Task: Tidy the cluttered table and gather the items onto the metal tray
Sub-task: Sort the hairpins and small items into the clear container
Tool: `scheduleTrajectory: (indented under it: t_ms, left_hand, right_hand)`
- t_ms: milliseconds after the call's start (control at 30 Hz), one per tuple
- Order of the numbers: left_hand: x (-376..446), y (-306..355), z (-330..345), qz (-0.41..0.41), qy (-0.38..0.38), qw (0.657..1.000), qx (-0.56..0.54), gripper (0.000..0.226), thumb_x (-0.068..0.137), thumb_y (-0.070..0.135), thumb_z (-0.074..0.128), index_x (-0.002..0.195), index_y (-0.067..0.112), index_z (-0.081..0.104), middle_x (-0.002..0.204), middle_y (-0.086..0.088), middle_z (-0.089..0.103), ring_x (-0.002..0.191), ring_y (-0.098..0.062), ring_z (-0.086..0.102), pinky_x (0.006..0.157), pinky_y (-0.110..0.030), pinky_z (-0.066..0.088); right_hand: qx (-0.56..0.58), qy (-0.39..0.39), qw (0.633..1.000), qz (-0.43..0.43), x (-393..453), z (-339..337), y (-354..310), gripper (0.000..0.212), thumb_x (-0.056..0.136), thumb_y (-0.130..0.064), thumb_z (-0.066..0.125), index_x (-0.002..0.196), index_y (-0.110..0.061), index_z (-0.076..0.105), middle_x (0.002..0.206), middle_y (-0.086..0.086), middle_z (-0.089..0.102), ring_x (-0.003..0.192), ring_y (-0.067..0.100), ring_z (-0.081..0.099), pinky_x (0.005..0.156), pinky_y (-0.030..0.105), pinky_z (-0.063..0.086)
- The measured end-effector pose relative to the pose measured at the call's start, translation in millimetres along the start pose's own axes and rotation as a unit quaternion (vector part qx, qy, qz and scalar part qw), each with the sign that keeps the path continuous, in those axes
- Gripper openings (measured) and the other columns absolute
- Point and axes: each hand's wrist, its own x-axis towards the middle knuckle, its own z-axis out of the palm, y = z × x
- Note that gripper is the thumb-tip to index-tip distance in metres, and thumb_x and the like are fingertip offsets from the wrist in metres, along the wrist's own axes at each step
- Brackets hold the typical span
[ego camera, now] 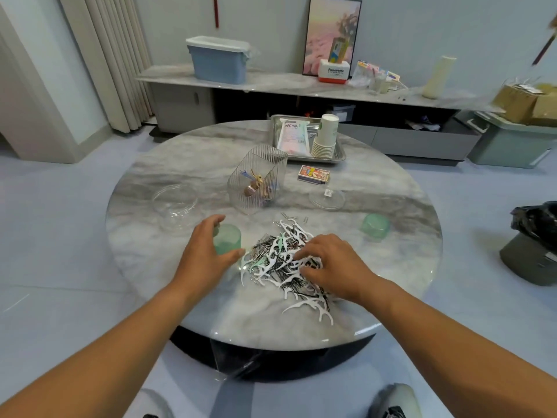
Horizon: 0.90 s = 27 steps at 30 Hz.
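Head view, from the near edge of the round marble surface (180, 300) outward: the right hand (328, 263) lies on a tangled pile of floss picks and clips (286, 260), its fingers (304, 251) curled down into the heap, apparently pinching at pieces, though what exactly they hold cannot be told. Just left of the pile, the left hand (205, 254) wraps a pale green cup (227, 239), thumb on the near side and fingers round the far side.

Toward the middle of the surface stands a wire cage (256, 179) with a small figure inside. A clear round dish (174, 203) sits near the left edge, a clear lid (327, 199) lies right of the cage, and a second green cup (375, 226) rests toward the right edge. A small box (313, 175) lies beyond the lid.

At the far edge is the metal tray (339, 156), already holding a white packet (294, 137) and a stack of paper cups (325, 137); most things are not yet gathered.

Risks, as I judge them: the picks and clips are light and interlocked, so lifting a pinch may drag a string of others along and scatter them, some off the near edge, where strays already lie close. The cup, if used for collecting, could tip when pushed sideways by the heap. Carrying anything to the tray means reaching past the cage, which a forearm could knock over.
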Motion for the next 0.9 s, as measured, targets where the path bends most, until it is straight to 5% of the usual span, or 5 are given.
scheduleTrajectory:
  t_ms: [167, 267, 500, 667, 900]
  left_hand:
    - [-8.6, 1.9, -5.7, 0.17, 0.109, 0.967, 0.153, 0.077, 0.083, 0.046, 0.079, 0.144, 0.016, 0.044, 0.143, -0.006, 0.045, 0.135, -0.022, 0.04, 0.114, -0.031, 0.03]
    - [-21.6, 16.8, 7.6, 0.279, 0.041, 0.944, 0.173, 0.054, 0.09, 0.052, 0.068, 0.129, 0.017, 0.058, 0.119, 0.0, 0.058, 0.11, -0.018, 0.054, 0.095, -0.035, 0.048]
    - [-39.8, 22.0, 44.8, 0.163, -0.16, 0.958, 0.174, 0.052, 0.082, 0.063, 0.069, 0.125, 0.036, 0.06, 0.108, 0.021, 0.049, 0.103, -0.005, 0.051, 0.082, -0.029, 0.046]
    - [-25.9, 39.7, 55.3, 0.088, -0.137, 0.983, 0.089, 0.063, 0.076, 0.055, 0.08, 0.133, 0.041, 0.056, 0.107, 0.021, 0.054, 0.085, 0.0, 0.054, 0.074, -0.018, 0.042]
    - [-10.5, 62.6, 59.1, -0.081, -0.127, 0.978, -0.148, 0.033, 0.085, 0.026, 0.081, 0.116, 0.026, 0.07, 0.101, 0.01, 0.073, 0.091, -0.005, 0.069, 0.078, -0.02, 0.053]
  right_hand:
    - [-0.041, -0.07, 0.996, -0.031, -6.2, -3.3, -2.3, 0.039, 0.081, -0.054, 0.076, 0.118, -0.04, 0.071, 0.111, -0.013, 0.06, 0.105, 0.012, 0.048, 0.093, 0.037, 0.038]
    - [-0.061, -0.073, 0.995, -0.03, -0.7, 3.1, -7.3, 0.04, 0.085, -0.051, 0.075, 0.122, -0.038, 0.07, 0.111, -0.007, 0.058, 0.104, 0.015, 0.048, 0.09, 0.036, 0.042]
    - [0.016, -0.06, 0.997, 0.038, 9.9, 5.6, -11.9, 0.005, 0.086, -0.025, 0.078, 0.091, -0.024, 0.077, 0.09, -0.006, 0.072, 0.083, 0.014, 0.065, 0.076, 0.035, 0.054]
    - [0.203, -0.012, 0.971, 0.123, 15.8, -4.3, -7.1, 0.009, 0.086, -0.019, 0.081, 0.084, -0.023, 0.073, 0.074, -0.011, 0.069, 0.063, -0.004, 0.059, 0.062, 0.013, 0.044]
    - [0.442, 0.023, 0.867, 0.23, 15.3, -22.1, -4.1, 0.011, 0.09, -0.018, 0.077, 0.093, -0.008, 0.076, 0.077, 0.002, 0.069, 0.068, 0.011, 0.059, 0.06, 0.022, 0.047]
